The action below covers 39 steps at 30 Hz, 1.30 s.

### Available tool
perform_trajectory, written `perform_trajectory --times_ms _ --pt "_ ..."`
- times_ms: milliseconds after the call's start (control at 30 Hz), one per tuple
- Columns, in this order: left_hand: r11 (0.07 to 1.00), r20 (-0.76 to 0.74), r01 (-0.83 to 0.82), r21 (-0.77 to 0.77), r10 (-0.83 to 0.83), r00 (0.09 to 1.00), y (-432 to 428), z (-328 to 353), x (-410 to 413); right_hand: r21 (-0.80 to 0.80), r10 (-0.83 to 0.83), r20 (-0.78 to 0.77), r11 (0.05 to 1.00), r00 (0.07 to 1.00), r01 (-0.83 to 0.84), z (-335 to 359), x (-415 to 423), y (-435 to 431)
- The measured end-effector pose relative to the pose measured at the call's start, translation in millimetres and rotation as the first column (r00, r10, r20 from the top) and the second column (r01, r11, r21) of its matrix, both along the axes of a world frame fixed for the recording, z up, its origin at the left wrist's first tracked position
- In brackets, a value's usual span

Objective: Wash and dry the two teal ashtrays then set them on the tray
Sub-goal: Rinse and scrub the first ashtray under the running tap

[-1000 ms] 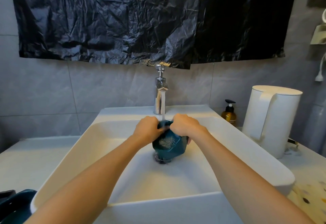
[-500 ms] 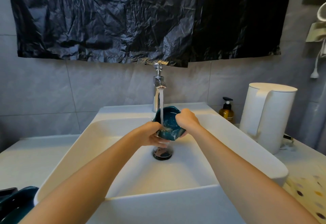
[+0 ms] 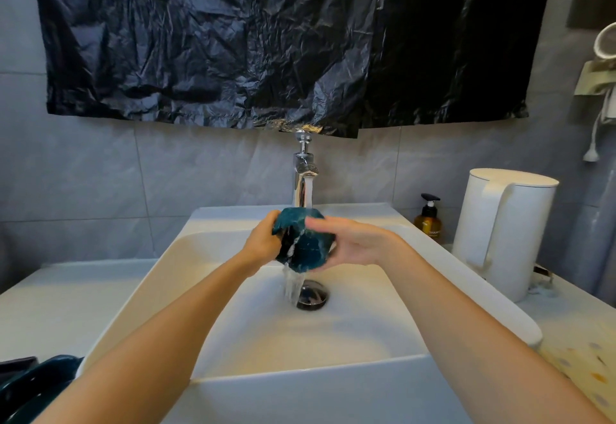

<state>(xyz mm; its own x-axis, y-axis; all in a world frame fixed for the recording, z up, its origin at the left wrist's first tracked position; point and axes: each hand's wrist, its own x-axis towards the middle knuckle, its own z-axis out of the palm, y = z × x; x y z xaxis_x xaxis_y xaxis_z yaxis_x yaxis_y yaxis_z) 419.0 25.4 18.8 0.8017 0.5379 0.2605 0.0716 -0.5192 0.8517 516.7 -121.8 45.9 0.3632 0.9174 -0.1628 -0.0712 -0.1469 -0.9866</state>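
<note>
**Teal ashtray under the tap, gripped from both sides**

Nearest, at the bottom left corner: curved rim of a second teal ashtray, on the counter just beside the sink, mostly cut off by the frame; contents impossible to tell. Bottom right: a patterned cloth on the counter.

Both bare forearms stretched forward over the white basin and meeting above the drain. Between them, lifted clear of the basin floor and tilted, the teal ashtray. Left hand curled round its left edge. Right hand clasping its right side, thumb laid across the top and fingers underneath, somewhat blurred. Water spilling off the ashtray's lower edge and falling beside the drain.

Directly behind, the chrome tap, running onto the ashtray's top. Further right on the counter, an amber pump bottle, then a tall white kettle. On the tiled wall above, a crumpled black plastic sheet.
</note>
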Motion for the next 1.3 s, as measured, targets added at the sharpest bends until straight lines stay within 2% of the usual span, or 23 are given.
perform_trajectory --times_ms 67,133,267,333,400,433,500,567,633,700,767,833,933,1000,1067,1133,1233,1300 --pt "1.000 0.048 0.011 0.022 -0.012 0.999 -2 1 1 0.026 -0.083 -0.234 0.995 0.969 0.092 -4 6 -1" --pt "0.999 0.076 0.029 0.033 -0.031 0.997 -5 1 4 0.026 -0.144 -0.386 0.986 0.911 0.166 -10 8 3" --pt "0.999 0.111 0.034 0.040 -0.038 0.993 -8 0 7 0.045 -0.162 -0.365 0.981 0.917 0.191 -13 -1 9" --pt "0.999 0.091 0.024 0.044 -0.028 0.995 -9 0 8 0.037 -0.247 -0.355 0.960 0.902 0.277 -12 -6 13" --pt "0.999 0.044 -0.004 -0.049 0.006 0.999 -6 1 11 0.030 -0.342 -0.360 0.926 0.868 0.377 -16 -6 20" --pt "0.986 0.014 -0.028 -0.167 0.031 0.999 -6 2 13 0.026 -0.386 -0.347 0.907 0.854 0.420 -17 -6 24" --pt "0.908 -0.044 -0.088 -0.409 0.077 0.996 -7 5 15 0.033 -0.455 -0.333 0.870 0.826 0.493 -19 -6 28" --pt "0.807 -0.051 -0.091 -0.584 0.076 0.996 -9 12 14 0.056 -0.542 -0.293 0.813 0.788 0.580 -19 -4 29" --pt "0.633 0.024 0.026 -0.774 -0.011 1.000 -15 20 10 0.086 -0.613 -0.244 0.758 0.751 0.647 -21 0 29" --pt "0.422 0.143 0.159 -0.893 -0.069 0.987 -23 27 7 0.103 -0.613 -0.229 0.757 0.756 0.645 -23 2 30" --pt "0.333 0.237 0.242 -0.911 -0.054 0.970 -28 32 9 0.108 -0.591 -0.211 0.778 0.779 0.619 -25 -1 33" --pt "0.328 0.282 0.270 -0.905 -0.012 0.959 -32 35 9 0.082 -0.578 -0.141 0.803 0.804 0.591 -26 -7 36" --pt "0.421 0.271 0.228 -0.878 0.043 0.962 -25 36 7 0.012 -0.479 -0.160 0.873 0.863 0.487 -23 -13 37" --pt "0.548 0.246 0.204 -0.811 0.004 0.969 -18 36 6 0.013 -0.413 -0.194 0.906 0.890 0.423 -19 -12 36" --pt "0.729 0.175 0.168 -0.664 -0.068 0.982 -19 31 5 0.007 -0.382 -0.227 0.919 0.896 0.394 -18 -11 32" --pt "0.832 0.109 0.157 -0.532 -0.117 0.987 -27 24 8 -0.018 -0.345 -0.283 0.935 0.895 0.354 -17 -16 28" --pt "0.851 0.092 0.159 -0.500 -0.130 0.987 -44 13 15 -0.067 -0.394 -0.292 0.917 0.871 0.392 -21 -14 27" --pt "0.847 0.122 0.105 -0.521 -0.047 0.991 -55 11 20 -0.070 -0.446 -0.264 0.893 0.855 0.444 -23 -11 30"
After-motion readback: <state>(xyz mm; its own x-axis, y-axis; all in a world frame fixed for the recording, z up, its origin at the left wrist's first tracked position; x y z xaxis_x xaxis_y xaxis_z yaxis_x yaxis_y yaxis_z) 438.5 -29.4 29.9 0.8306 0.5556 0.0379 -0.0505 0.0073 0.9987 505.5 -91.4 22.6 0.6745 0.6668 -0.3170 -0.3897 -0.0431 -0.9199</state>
